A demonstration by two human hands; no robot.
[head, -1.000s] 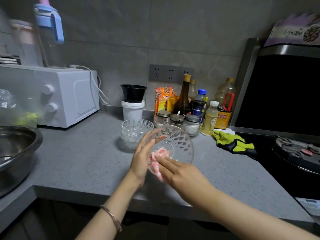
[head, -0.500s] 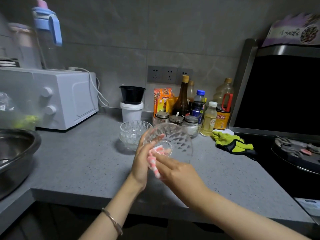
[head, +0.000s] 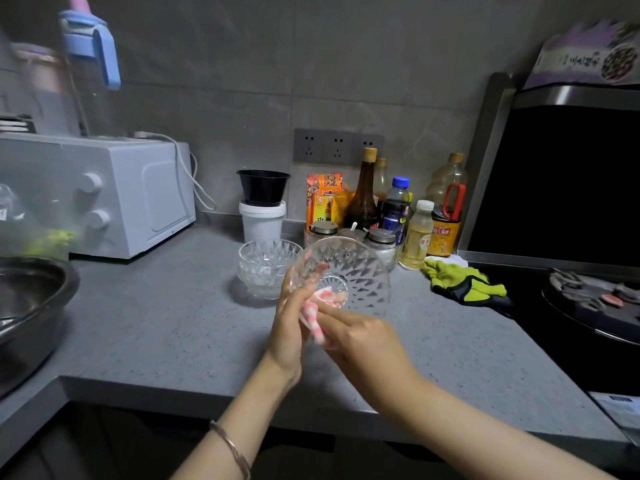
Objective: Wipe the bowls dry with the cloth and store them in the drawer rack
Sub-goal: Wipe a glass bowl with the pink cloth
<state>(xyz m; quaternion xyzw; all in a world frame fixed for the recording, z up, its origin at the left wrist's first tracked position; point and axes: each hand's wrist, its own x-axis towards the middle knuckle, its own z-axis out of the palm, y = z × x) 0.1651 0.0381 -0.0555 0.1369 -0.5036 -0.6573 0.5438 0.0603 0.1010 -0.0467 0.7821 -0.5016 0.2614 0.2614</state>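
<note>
A clear cut-glass bowl (head: 360, 268) is held tilted above the grey counter (head: 166, 327), its opening toward me. My left hand (head: 291, 323) holds its left rim, fingers behind the glass. My right hand (head: 360, 337) pinches a pink-and-white cloth (head: 320, 306) and presses it inside the bowl near the base. A stack of similar glass bowls (head: 265, 266) stands on the counter just behind and left of the held bowl. No drawer rack is in view.
A white microwave (head: 114, 195) stands at the left, a steel basin (head: 27, 306) at the near left. A white tub with a black bowl (head: 263, 206), bottles and jars (head: 384, 213) line the back. A yellow-green glove (head: 464, 282) lies beside the black stove (head: 588, 306).
The bowl and both hands have risen slightly and shifted back toward the stacked bowls. The cloth has moved deeper toward the bowl's base.
</note>
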